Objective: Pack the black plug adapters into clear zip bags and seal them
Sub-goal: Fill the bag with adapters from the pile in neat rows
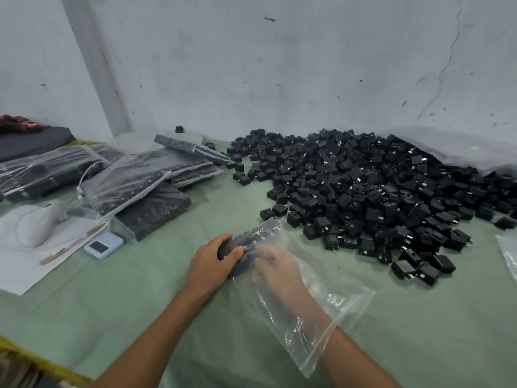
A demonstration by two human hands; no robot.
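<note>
A clear zip bag (330, 309) lies on the green table cover in front of me. My right hand (275, 271) is inside the bag up to the wrist, blurred behind the plastic. My left hand (215, 261) grips the bag's far end from outside, fingers curled round a row of black plug adapters (251, 238) inside it. What the right hand's fingers do is unclear. A big heap of loose black adapters (363, 189) covers the table to the right and behind.
Filled, sealed bags of adapters (134, 189) are stacked at the left. A small white-blue device (103, 245), a white sheet (33, 256) and a white mouse-like object (42, 225) lie front left. Another clear bag edge (507, 253) shows at the far right. The wall stands close behind.
</note>
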